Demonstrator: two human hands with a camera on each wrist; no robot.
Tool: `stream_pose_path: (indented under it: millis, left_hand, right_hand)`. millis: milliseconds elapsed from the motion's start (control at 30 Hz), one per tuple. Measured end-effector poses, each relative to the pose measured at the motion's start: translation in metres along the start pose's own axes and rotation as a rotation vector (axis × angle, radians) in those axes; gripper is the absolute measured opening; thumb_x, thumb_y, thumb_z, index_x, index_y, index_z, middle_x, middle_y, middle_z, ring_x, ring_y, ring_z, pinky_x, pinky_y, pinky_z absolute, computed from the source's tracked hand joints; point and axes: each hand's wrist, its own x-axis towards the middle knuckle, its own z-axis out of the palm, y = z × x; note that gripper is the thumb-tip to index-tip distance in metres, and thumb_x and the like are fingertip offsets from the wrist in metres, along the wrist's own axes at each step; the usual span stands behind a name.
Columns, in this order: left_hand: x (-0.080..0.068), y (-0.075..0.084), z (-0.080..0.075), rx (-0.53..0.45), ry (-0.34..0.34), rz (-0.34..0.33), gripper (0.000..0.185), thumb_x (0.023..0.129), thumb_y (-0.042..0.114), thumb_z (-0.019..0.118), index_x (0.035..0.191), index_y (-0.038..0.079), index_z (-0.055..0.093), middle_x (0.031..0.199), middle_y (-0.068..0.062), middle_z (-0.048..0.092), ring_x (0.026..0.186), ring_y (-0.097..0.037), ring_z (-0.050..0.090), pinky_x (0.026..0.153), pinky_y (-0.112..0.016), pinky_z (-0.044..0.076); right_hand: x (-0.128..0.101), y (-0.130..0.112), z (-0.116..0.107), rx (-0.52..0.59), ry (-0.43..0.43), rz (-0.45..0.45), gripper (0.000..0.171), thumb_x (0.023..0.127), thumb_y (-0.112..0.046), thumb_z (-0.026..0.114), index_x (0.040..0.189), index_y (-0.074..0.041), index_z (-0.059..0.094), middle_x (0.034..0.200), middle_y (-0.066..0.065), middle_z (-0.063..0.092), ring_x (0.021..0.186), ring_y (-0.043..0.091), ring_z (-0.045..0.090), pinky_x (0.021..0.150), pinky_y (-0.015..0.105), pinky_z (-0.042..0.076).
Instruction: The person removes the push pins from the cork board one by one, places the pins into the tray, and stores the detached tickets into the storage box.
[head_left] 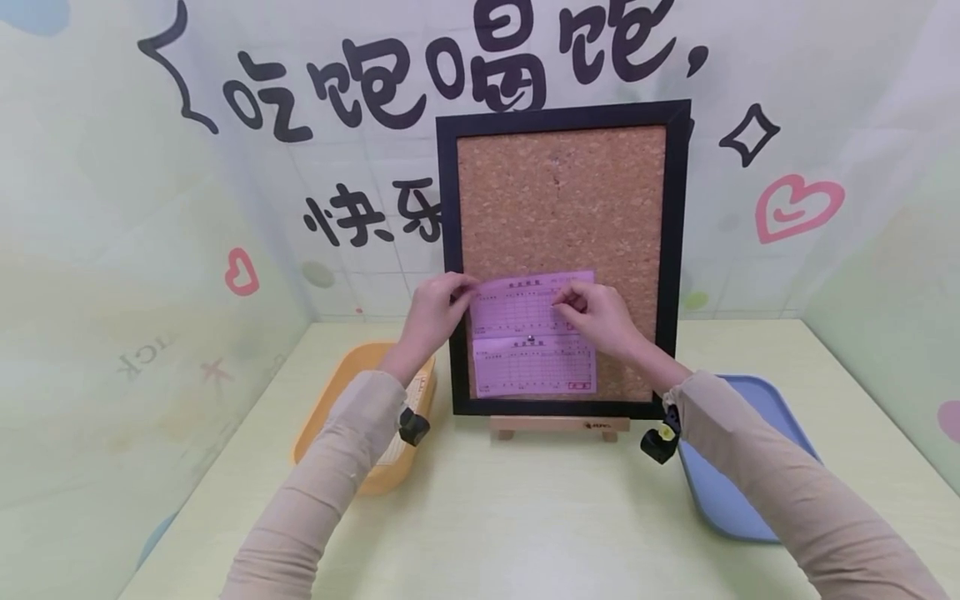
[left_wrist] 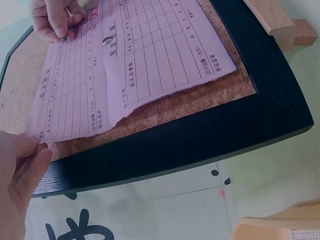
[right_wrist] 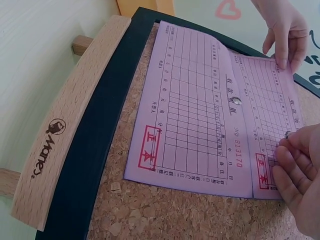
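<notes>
A pale green table [head_left: 525,517] stands in a corner of walls printed with large black characters and pink hearts. On it, propped upright on a wooden easel stand [head_left: 558,427], is a black-framed cork board [head_left: 562,192]. To the left of the board lies an orange tray [head_left: 345,383] with paper slips in it; to the right lies a blue tray [head_left: 738,475]. Two pink printed receipt slips are on the lower cork: the lower slip [head_left: 534,367] is fixed by a silver pushpin [head_left: 531,338] at its top centre, and the upper slip [head_left: 525,307] lies above it, its bottom edge overlapping the lower one. The left hand [head_left: 435,312] holds the upper slip's left edge against the cork with nearly straight fingertips. The right hand [head_left: 600,315] has its thumb and fingers curled together, pinching a small metal pin [right_wrist: 287,134] against the slip's upper right part. Both sleeves are beige.
</notes>
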Motion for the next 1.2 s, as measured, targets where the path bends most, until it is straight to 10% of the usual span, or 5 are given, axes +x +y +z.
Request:
stream_pose_path:
  millis: [533, 1200]
  left_hand:
    - [-0.004, -0.005, -0.018, -0.267, 0.017, -0.213, 0.017, 0.084, 0.002, 0.061, 0.1, -0.003, 0.067, 0.093, -0.015, 0.067, 0.078, -0.021, 0.063, 0.061, -0.019, 0.053]
    - [-0.058, -0.036, -0.069, -0.213, 0.073, -0.335, 0.017, 0.084, 0.004, 0.062, 0.099, -0.004, 0.066, 0.093, -0.016, 0.067, 0.072, -0.011, 0.061, 0.06, -0.018, 0.053]
  right_hand:
    - [-0.023, 0.011, -0.024, -0.028, -0.048, 0.031, 0.009, 0.087, -0.009, 0.059, 0.092, -0.005, 0.064, 0.081, 0.008, 0.064, 0.066, 0.019, 0.05, 0.056, 0.025, 0.044]
    - [-0.07, 0.038, -0.056, -0.099, -0.008, 0.009, 0.004, 0.084, -0.002, 0.062, 0.087, -0.001, 0.063, 0.075, 0.009, 0.061, 0.061, 0.014, 0.048, 0.051, 0.02, 0.043]
